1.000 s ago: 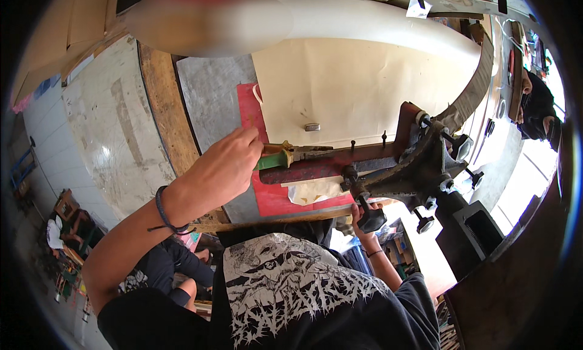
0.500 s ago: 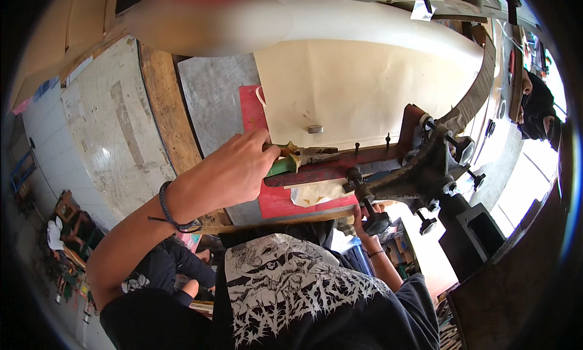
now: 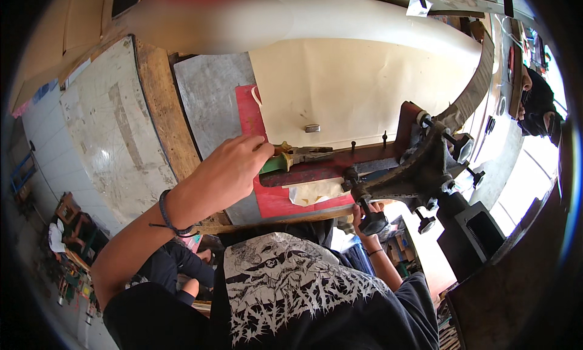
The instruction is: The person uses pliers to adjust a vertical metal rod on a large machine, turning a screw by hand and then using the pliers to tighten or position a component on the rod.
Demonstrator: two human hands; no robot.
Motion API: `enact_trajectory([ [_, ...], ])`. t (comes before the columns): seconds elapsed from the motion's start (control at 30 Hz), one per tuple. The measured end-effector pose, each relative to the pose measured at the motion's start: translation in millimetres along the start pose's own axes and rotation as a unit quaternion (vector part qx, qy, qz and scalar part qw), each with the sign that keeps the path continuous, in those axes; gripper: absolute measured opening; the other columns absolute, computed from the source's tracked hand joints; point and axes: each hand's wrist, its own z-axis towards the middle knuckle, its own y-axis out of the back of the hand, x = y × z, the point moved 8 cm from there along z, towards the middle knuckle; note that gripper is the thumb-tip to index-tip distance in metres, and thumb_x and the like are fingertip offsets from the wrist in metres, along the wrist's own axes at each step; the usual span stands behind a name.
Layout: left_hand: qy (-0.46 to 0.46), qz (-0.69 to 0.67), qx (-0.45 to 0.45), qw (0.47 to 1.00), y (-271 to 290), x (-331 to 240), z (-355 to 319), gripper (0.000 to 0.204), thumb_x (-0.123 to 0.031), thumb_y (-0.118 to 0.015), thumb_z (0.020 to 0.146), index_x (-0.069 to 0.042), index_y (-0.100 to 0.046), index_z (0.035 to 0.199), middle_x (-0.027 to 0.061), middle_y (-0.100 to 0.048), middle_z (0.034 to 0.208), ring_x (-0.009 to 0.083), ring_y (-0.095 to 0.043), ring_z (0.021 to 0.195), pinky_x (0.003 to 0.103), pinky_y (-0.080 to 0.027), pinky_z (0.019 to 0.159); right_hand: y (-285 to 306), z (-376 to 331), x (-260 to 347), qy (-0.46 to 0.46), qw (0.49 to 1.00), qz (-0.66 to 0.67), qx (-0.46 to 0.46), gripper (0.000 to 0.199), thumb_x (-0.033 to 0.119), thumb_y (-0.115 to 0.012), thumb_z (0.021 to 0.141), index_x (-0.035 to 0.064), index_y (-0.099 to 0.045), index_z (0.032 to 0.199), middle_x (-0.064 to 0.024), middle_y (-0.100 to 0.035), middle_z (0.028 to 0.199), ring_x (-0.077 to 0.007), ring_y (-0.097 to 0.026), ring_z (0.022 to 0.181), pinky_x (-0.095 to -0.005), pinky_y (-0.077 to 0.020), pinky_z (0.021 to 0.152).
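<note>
The person's left hand (image 3: 238, 164) is wrapped around green-handled pliers (image 3: 282, 162) over the red bar's (image 3: 322, 174) left end, nose short of two upright pins (image 3: 353, 146); the right hand's (image 3: 367, 238) grip, near the black bolt (image 3: 373, 223), and what is finished cannot be told.

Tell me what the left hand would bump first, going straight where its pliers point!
Probably the nearer dark pin by the red bar: the pliers in the left hand point roughly at it. Depth is unclear, so they might miss.

Room opens over the beige sheet (image 3: 376, 82); a white cylinder (image 3: 376, 22) bars the desk's (image 3: 161, 110) far edge, a black bracket (image 3: 408, 182) its near right corner.
</note>
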Motion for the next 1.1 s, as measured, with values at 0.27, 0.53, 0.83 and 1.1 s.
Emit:
enact_trajectory([
  [0.27,0.009,0.031,-0.016,0.999,-1.4,6.9,-6.3,0.033,0.013,-0.056,0.071,0.007,-0.059,0.104,0.0214,-0.059,0.117,0.0382,-0.059,0.110,0.045,-0.048,0.096,2.7,1.8,1.7,-0.003,1.000,0.008,0.004,0.035,0.010,-0.072,0.082,0.0087,-0.048,0.056,-0.0056,-0.053,0.058,-0.0246,-0.052,0.061,-0.0374,-0.0389,0.071],
  [0.53,-0.039,0.086,-0.074,0.993,3.9,-6.1,-3.2,0.030,0.010,-0.060,0.069,0.004,-0.060,0.098,0.0153,-0.054,0.109,0.0326,-0.054,0.110,0.042,-0.044,0.097,1.0,-0.1,-0.7,-0.010,1.000,0.005,0.011,0.034,0.010,-0.073,0.081,0.0085,-0.049,0.056,-0.0052,-0.055,0.060,-0.0239,-0.054,0.064,-0.0369,-0.0411,0.075],
  [0.83,-0.055,0.034,-0.057,0.996,2.2,0.0,-1.1,0.035,0.008,-0.061,0.072,0.002,-0.060,0.107,0.0160,-0.054,0.105,0.0335,-0.055,0.104,0.042,-0.047,0.089,3.9,4.6,5.6,0.001,1.000,0.010,-0.008,0.035,0.011,-0.072,0.082,0.0085,-0.049,0.056,-0.0047,-0.057,0.062,-0.0231,-0.056,0.066,-0.0364,-0.0424,0.079],
  [1.1,0.061,-0.081,0.065,0.993,-0.8,7.3,7.4,0.052,0.010,-0.059,0.071,0.004,-0.053,0.122,0.0243,-0.059,0.107,0.0433,-0.059,0.103,0.048,-0.048,0.091,5.3,5.9,7.9,0.005,1.000,0.022,-0.016,0.033,0.011,-0.070,0.084,0.0078,-0.051,0.057,-0.0047,-0.057,0.062,-0.0234,-0.055,0.067,-0.0370,-0.0421,0.080],
])
